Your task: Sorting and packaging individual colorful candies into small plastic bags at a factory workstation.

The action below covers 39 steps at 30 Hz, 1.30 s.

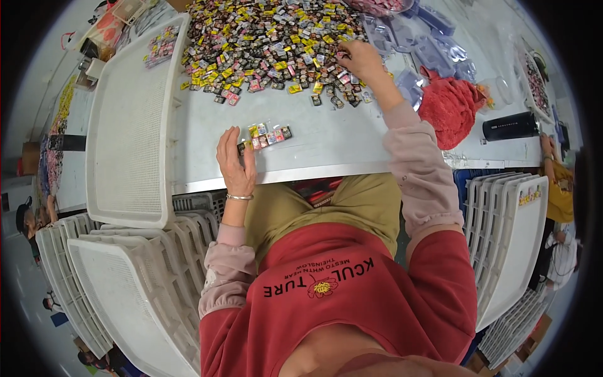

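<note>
My left hand (pixel 235 164) is at the front of the table, its thumb and fingers on either side of the left end of a short row of small printed blocks (pixel 271 139). The blocks are yellow, pink, white and black and lie side by side, with clear plastic at the edge. My right hand (pixel 365 61) reaches over the right side of a large heap of similar blocks (pixel 270 44). Its thumb and fingertips are pinched together; what is between them is too small to make out.
A white mesh-bottomed tray (pixel 129 132) lies left, with blocks (pixel 162 46) in its far corner. At right are clear plastic trays (pixel 433 53), a red cloth (pixel 453 110) and a black bottle (pixel 512 126). White tray stacks (pixel 119 283) flank me. Another person's arm (pixel 549 154) shows far right.
</note>
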{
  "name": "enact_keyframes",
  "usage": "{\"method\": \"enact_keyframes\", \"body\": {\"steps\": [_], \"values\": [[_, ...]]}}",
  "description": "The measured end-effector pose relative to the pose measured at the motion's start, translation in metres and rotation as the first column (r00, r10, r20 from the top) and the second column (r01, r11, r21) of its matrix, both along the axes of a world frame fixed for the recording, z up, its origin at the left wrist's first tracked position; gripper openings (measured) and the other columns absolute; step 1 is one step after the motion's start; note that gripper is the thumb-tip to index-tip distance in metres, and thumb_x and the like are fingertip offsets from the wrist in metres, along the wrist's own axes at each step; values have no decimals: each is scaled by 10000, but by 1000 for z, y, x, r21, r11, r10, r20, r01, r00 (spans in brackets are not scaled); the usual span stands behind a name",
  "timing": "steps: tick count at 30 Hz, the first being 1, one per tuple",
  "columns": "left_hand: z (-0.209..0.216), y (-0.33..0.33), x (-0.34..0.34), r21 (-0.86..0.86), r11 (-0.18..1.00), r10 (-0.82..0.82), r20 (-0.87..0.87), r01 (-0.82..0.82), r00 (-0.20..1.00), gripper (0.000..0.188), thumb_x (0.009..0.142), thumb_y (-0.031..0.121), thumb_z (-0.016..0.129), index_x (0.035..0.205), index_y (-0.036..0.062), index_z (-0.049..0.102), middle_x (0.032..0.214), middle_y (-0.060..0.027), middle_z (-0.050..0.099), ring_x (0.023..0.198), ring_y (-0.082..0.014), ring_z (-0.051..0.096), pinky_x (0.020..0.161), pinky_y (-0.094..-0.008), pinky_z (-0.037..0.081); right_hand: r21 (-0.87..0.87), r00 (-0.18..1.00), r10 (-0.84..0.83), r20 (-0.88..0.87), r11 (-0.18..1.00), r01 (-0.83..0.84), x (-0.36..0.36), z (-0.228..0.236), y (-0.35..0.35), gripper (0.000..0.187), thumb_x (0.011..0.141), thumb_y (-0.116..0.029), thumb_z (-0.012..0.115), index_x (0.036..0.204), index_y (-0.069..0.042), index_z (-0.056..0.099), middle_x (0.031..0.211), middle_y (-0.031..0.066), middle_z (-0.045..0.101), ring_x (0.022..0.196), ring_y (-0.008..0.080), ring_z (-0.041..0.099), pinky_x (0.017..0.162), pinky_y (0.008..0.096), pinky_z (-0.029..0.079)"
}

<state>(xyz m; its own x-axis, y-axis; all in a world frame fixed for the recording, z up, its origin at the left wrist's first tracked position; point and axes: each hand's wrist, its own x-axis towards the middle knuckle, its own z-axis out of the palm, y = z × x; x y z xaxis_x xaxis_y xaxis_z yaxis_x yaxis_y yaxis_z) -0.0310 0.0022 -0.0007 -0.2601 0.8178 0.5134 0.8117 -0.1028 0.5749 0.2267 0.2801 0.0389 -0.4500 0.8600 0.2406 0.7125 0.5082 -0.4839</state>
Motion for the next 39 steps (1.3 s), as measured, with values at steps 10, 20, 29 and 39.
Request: {"method": "enact_keyframes", "body": {"steps": [10, 20, 29, 39], "values": [[5, 0, 2, 32, 999, -30, 23, 29, 999, 349, 827, 13, 576, 1176, 4, 592, 1246, -174, 546, 1125, -328, 548, 945, -381, 448, 212, 977, -101, 189, 975, 60, -15, -17, 8, 326, 744, -121, 603, 1070, -110, 602, 889, 124, 666, 845, 353, 638, 740, 464, 516], [1, -2, -2, 49, 999, 9, 89, -13, 996, 386, 825, 12, 570, 1210, -2, 561, 1215, -190, 555, 1121, -341, 542, 949, -404, 434, -472, 794, -2, -607, 805, -359, -49, 12, -38, 215, 839, -136, 700, 999, 7, 687, 800, 16, 672, 662, 61, 587, 610, 219, 478], [-5, -1, -10, 59, 991, 75, 487, -119, 870, 425, 941, 23, 431, 1366, 38, 424, 1265, -162, 554, 1151, -226, 550, 906, -297, 445, -223, 929, 315, -193, 908, -354, -72, -13, -114, 202, 857, -34, 648, 1047, 35, 659, 886, 9, 575, 761, 96, 572, 671, 211, 481], [3, -1, -3, 44, 998, 26, 237, -38, 971, 504, 813, -26, 513, 1314, -21, 452, 1219, -203, 548, 1119, -336, 551, 946, -381, 441, -407, 821, 224, -524, 782, -473, -63, -29, -111, 365, 809, 59, 666, 1167, 7, 619, 1069, 40, 516, 924, 104, 590, 802, 205, 516]]}}
